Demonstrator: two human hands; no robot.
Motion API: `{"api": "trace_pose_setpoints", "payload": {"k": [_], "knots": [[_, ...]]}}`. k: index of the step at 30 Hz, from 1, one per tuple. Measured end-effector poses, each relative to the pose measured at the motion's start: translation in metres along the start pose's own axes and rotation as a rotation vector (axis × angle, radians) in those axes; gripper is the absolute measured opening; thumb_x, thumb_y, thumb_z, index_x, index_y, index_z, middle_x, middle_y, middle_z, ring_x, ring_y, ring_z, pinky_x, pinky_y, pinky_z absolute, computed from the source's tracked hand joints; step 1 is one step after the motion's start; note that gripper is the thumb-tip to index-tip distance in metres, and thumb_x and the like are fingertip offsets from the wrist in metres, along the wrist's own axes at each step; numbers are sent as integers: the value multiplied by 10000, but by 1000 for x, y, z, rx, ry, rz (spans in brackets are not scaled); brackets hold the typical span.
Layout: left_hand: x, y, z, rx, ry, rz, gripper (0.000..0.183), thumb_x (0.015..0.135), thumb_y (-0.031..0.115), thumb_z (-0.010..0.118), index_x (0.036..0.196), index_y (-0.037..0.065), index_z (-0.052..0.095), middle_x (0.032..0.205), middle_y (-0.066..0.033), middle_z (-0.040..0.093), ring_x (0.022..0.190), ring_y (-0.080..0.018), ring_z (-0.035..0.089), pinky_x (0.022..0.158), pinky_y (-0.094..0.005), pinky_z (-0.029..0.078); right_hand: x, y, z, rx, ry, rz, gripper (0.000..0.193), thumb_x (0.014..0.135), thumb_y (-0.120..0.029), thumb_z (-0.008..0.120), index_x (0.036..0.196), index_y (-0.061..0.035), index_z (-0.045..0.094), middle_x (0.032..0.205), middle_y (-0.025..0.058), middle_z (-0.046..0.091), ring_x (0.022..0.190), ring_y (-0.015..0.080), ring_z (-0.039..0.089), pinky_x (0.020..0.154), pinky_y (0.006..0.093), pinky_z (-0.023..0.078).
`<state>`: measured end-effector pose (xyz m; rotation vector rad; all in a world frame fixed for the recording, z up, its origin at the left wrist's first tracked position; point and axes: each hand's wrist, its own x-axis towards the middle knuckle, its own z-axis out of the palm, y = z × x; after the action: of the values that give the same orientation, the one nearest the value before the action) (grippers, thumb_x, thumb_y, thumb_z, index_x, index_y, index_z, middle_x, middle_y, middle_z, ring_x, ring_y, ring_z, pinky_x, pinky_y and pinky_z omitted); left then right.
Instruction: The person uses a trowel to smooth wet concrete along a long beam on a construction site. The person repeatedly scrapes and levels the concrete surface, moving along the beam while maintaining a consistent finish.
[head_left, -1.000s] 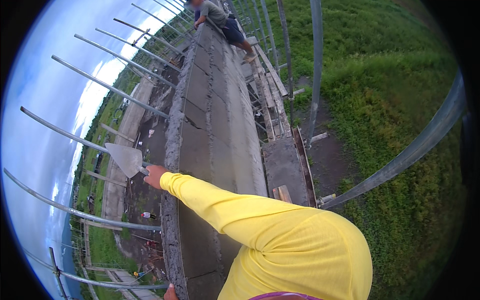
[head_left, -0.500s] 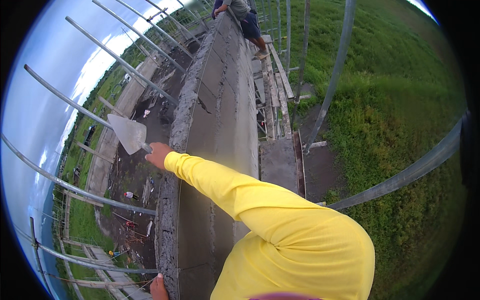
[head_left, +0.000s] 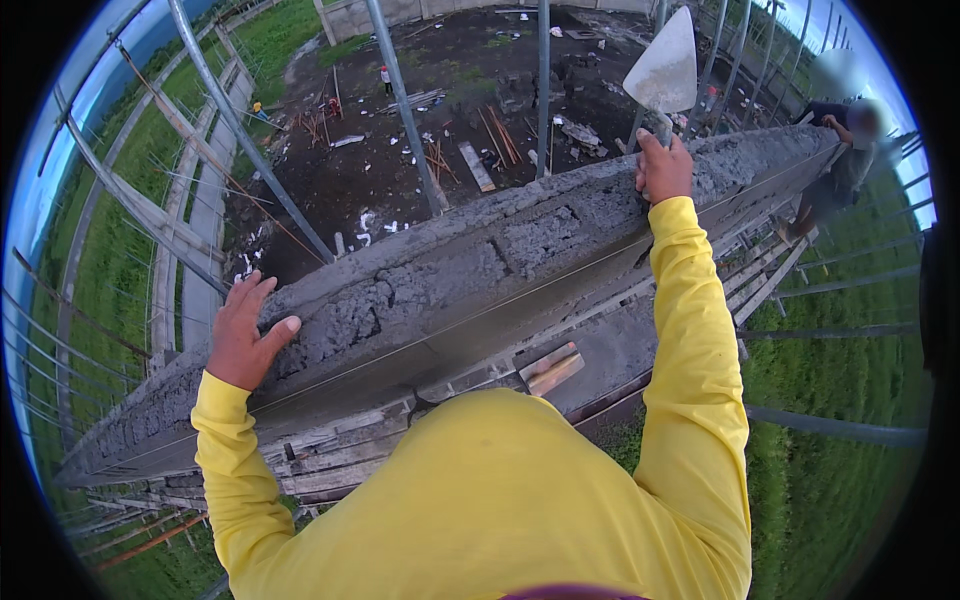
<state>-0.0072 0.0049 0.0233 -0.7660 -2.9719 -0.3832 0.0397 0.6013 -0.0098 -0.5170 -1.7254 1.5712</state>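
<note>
My right hand [head_left: 664, 168] is closed round the handle of a pointed trowel [head_left: 664, 68], its pale, mortar-smeared blade tipped upward beyond the far side of the wall. Below that hand runs the rough grey top of the concrete wall [head_left: 460, 262], lumpy with mortar. At the left, my left hand [head_left: 243, 330] lies on this wall top with thumb and fingers apart, holding nothing. A thin string line [head_left: 520, 298] stretches along the near edge of the wall. Both my arms are in yellow sleeves.
Upright metal poles [head_left: 400, 105] stand beyond the wall. Scaffold planks [head_left: 340, 450] run along its near side, with a wooden float [head_left: 552, 370] on a grey board. Another person [head_left: 845, 140] is at the wall's far right end. Far below lies dark ground with scattered debris [head_left: 590, 135].
My view has swung left to face the wall. The trowel, still in my right hand, now points upward at the right. My left hand has come fully into view on the wall top.
</note>
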Motion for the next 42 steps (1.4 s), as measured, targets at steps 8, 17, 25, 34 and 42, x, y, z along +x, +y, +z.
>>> {"api": "trace_pose_setpoints", "payload": {"k": [8,17,25,34,42], "knots": [[-44,-47,2,350,28,-376,618,963,565,595,1429,162,562,1592,-127,415,1506,-376,300,1191,-609,174,-5,-9,5,0,1,47,212,946,-214,684,984,-45,561,601,12,473,410,113,412,393,274,355],[-52,-63,22,91,32,-312,629,942,592,595,1380,142,573,1473,-117,534,1426,-391,368,1175,-621,165,3,-2,0,-2,-46,61,224,954,-230,691,988,-59,550,606,6,459,429,115,425,403,265,368],[-52,-62,21,89,63,-290,654,937,605,591,1353,100,590,1399,-124,582,1386,-385,402,1168,-621,166,4,2,-4,25,-42,64,212,968,-234,675,1002,-77,537,614,16,468,441,132,452,409,276,383],[-54,-59,22,90,153,-267,662,931,595,609,1317,57,609,1342,-140,614,1353,-381,433,1165,-623,181,6,6,-9,48,18,85,186,986,-226,644,996,-78,531,623,19,463,458,134,460,420,279,393],[-54,-56,18,88,193,-242,646,916,594,631,1278,58,626,1286,-123,642,1301,-370,474,1155,-618,203,8,7,-10,-4,10,86,198,989,-236,652,978,-78,533,634,14,458,475,127,460,418,265,394]]}}
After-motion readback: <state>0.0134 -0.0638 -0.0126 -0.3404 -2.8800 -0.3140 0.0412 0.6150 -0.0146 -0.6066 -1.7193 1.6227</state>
